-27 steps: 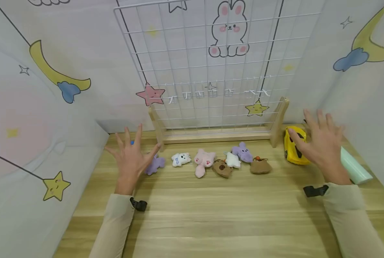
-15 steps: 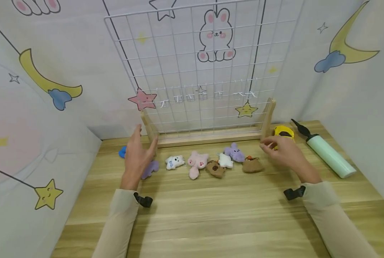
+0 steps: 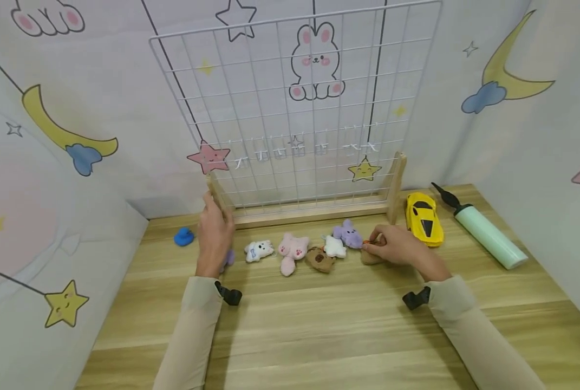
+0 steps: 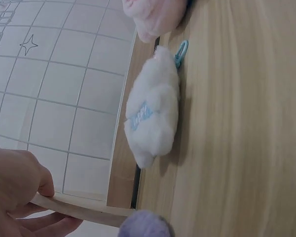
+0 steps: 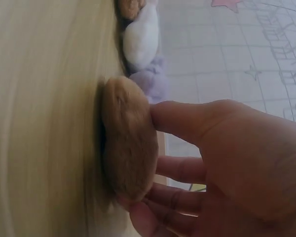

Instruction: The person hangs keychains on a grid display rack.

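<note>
My left hand (image 3: 215,233) grips the left wooden upright (image 4: 89,210) of a white wire grid rack, thumb on one side and fingers curled behind. Below that hand, a purple plush (image 3: 228,259) is mostly hidden. My right hand (image 3: 403,246) pinches a small brown plush (image 5: 128,143) by its edges, thumb at one end and fingertips at the other, close over the table. Between the hands lie a white dog plush (image 3: 259,251), a pink plush (image 3: 292,249), a brown bear plush (image 3: 320,260), a white star-shaped plush (image 3: 335,246) and a purple plush (image 3: 349,236).
Several clear hooks (image 3: 262,156) hang on the grid behind the plushes, above its wooden base bar (image 3: 309,213). At the right stand a yellow toy car (image 3: 424,219) and a pale green hand pump (image 3: 489,235). A blue rubber duck (image 3: 184,236) sits at far left.
My right hand has come in leftward past the toy car, from spread fingers to pinching the brown plush. My left hand has moved from spread over the table to gripping the rack's upright.
</note>
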A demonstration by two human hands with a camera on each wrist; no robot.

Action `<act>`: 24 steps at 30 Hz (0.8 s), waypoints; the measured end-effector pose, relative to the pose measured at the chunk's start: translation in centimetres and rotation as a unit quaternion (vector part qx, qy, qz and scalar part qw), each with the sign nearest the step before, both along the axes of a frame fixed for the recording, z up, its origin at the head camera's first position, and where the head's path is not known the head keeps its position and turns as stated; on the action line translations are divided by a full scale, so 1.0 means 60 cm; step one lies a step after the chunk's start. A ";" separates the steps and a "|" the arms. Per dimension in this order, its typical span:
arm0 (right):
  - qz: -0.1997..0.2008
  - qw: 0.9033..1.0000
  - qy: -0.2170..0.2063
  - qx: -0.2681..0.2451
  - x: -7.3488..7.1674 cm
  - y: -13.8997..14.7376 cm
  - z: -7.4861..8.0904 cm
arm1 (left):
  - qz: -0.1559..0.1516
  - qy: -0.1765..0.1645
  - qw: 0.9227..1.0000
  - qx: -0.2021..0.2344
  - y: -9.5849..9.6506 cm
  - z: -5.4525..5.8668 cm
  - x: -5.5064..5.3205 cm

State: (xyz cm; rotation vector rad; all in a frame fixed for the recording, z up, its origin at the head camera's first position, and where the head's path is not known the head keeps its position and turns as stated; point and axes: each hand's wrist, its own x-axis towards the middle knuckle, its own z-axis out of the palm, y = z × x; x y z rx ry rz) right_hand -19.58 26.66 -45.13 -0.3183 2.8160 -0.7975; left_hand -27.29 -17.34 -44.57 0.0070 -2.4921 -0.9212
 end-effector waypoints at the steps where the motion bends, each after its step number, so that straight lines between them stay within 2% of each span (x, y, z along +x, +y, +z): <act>1: 0.000 1.000 0.001 -0.003 -0.001 0.000 -0.002 | 0.001 0.003 1.000 0.000 -0.001 -0.002 0.000; 11: -0.019 0.999 0.034 -0.024 -0.010 0.009 -0.016 | 0.016 0.022 1.000 -0.014 0.003 -0.014 -0.003; 16: -0.056 0.996 0.054 -0.037 -0.006 0.013 -0.019 | 0.015 0.019 1.000 -0.011 0.006 -0.013 -0.002; 20: -0.088 0.990 0.096 -0.058 -0.008 0.017 -0.013 | 0.022 0.020 0.999 -0.015 0.003 -0.011 -0.002; 24: -0.111 0.978 0.149 -0.092 -0.007 0.020 0.004 | 0.025 0.027 0.999 -0.020 0.000 -0.011 -0.001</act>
